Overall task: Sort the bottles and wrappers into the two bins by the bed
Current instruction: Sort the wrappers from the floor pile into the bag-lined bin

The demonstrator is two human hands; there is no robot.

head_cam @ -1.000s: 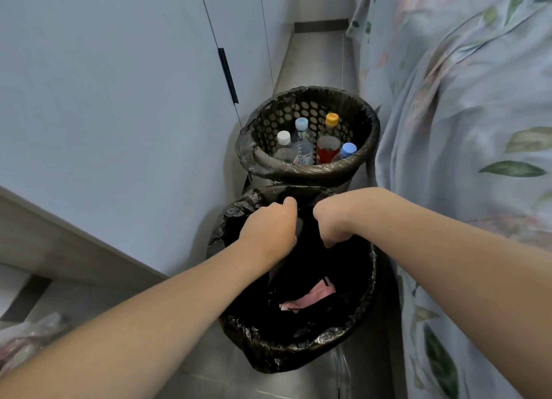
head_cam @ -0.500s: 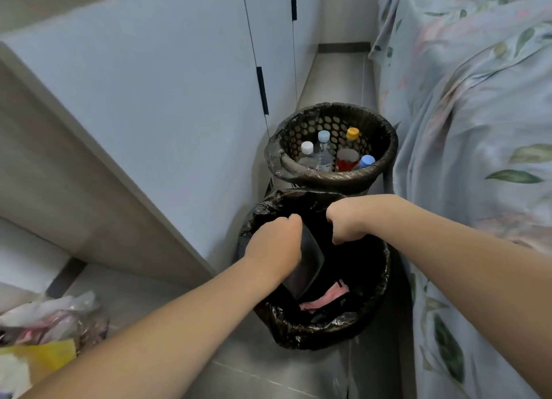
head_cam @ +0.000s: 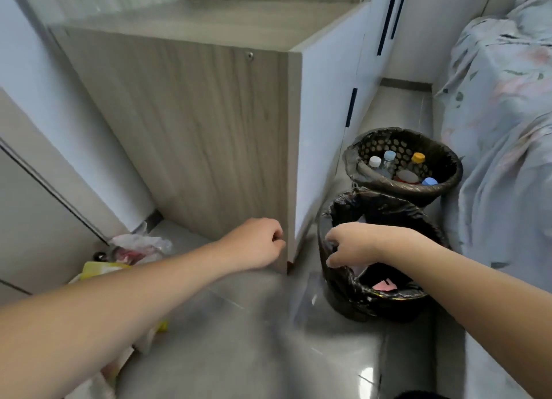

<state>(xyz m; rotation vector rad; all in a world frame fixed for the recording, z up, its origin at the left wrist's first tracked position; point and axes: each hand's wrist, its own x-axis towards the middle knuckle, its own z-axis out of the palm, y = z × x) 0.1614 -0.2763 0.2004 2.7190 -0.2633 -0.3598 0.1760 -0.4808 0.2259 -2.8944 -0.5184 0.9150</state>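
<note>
Two black-bagged bins stand between the cabinet and the bed. The far bin point(head_cam: 449, 171) holds several upright bottles point(head_cam: 389, 157) with white, blue and yellow caps. The near bin point(head_cam: 391, 304) has a pink wrapper point(head_cam: 384, 285) lying at its bottom. My right hand point(head_cam: 354, 243) hovers over the near bin's left rim, fingers loosely curled downward, nothing visible in them. My left hand point(head_cam: 258, 243) is left of the bin, in front of the cabinet's corner, fingers curled under with nothing seen in them. A pile of wrappers point(head_cam: 140, 248), one of them yellow point(head_cam: 100, 268), lies on the floor at the left.
A wood-sided cabinet point(head_cam: 209, 130) with white doors juts out just behind my left hand. The bed with its floral sheet point(head_cam: 507, 136) hangs close along the right of both bins. Grey tiled floor point(head_cam: 254, 339) spreads in front.
My left hand has pulled out of the near bin and moved left, no longer holding the dark plastic wrapper. My view has swung left, bringing the cabinet and the floor pile into sight.
</note>
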